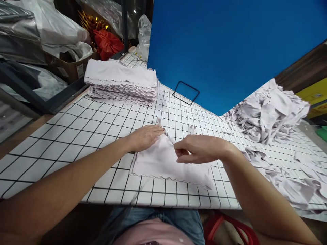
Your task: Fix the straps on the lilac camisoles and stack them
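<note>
Head view shows the left hand (pixel 144 136) lying flat, fingers together, on a pale garment (pixel 163 165) at the near edge of the gridded surface (pixel 76 133), while the right hand (pixel 201 148) pinches its top edge, mid-fold.

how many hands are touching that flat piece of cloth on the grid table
2. The left hand lies flat and open on the upper left corner of the flat cloth. The right hand pinches it near its top edge. No other hands show.
</note>
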Demonstrator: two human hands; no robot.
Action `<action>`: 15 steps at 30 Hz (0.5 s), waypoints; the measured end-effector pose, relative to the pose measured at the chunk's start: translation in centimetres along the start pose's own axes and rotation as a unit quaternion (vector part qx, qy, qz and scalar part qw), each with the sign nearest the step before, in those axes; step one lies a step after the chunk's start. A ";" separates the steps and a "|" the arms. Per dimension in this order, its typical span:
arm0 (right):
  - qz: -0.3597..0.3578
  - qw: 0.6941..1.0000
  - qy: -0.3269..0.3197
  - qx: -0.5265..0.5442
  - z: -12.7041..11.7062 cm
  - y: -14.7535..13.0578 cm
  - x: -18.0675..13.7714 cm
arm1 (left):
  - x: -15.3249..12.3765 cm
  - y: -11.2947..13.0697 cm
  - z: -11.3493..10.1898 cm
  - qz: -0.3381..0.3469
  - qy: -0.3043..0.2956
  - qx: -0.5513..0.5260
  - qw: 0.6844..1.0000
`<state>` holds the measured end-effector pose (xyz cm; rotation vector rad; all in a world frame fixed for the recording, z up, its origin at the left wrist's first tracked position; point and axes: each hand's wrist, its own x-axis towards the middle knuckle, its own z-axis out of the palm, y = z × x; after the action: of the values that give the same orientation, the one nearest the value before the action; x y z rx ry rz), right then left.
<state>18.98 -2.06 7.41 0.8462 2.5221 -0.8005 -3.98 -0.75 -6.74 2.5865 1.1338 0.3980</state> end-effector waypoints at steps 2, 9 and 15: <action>-0.004 0.999 0.033 0.022 -0.3 0.2 0.1 | 0.0 0.1 0.0 0.005 0.003 0.005 1.000; 0.170 0.945 0.239 0.143 0.8 5.0 6.6 | -0.1 0.1 0.0 0.027 0.033 0.014 0.999; 0.181 0.929 0.218 0.237 2.1 5.9 8.9 | -0.1 -0.4 0.4 0.015 0.031 0.001 0.999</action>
<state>16.34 4.38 -0.94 1.7632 2.4210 -1.2190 -4.13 -0.62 -7.22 2.6126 1.1170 0.4861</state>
